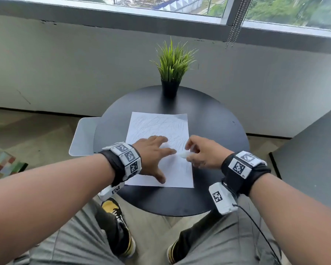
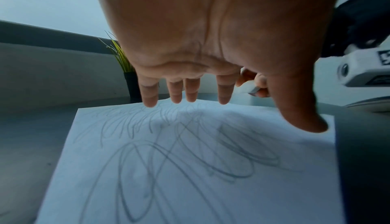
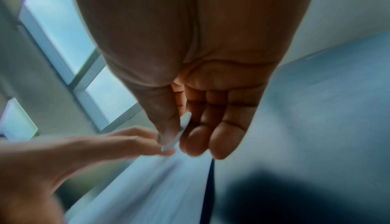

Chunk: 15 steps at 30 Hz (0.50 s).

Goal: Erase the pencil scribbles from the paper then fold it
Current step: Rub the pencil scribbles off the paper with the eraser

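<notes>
One scribbled paper flat on round black surface below window. Left hand fingers spread, pressing paper. Right hand pinching white eraser on paper.

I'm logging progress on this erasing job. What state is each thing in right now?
paper: flat, unfolded on the round table, still covered in pencil scribbles.
eraser: pinched in the right hand's grip, low at the sheet.
left hand: fingers spread, pressing the paper down.
right hand: curled round the eraser.
potted plant: upright at the table's far edge.
</notes>
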{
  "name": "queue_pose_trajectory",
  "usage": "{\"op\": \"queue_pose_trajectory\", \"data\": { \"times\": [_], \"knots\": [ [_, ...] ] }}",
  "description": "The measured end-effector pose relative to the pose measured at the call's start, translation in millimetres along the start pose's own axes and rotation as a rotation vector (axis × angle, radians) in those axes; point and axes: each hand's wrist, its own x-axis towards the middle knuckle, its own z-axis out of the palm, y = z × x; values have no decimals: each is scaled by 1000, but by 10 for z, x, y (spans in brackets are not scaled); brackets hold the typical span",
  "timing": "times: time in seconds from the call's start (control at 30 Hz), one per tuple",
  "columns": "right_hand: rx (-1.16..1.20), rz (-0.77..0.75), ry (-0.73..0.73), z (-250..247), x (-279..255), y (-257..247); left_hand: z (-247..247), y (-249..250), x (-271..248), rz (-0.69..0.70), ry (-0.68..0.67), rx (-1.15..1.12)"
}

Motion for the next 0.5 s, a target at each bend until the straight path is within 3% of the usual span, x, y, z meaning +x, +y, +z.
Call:
{"op": "queue_pose_trajectory", "data": {
  "times": [0.1,0.23,0.4,0.5],
  "knots": [
    [-121,-36,-10,136,70,-92,42,-57,52,25,-49,28],
    [-200,55,99,284,114,-73,115,-126,88,42,-22,58],
    [-380,-82,-118,550,-104,-178,181,-150,110,50,-8,41],
    [-369,-22,42,332,107,-152,174,-171,127,68,-6,44]
  ]
}}
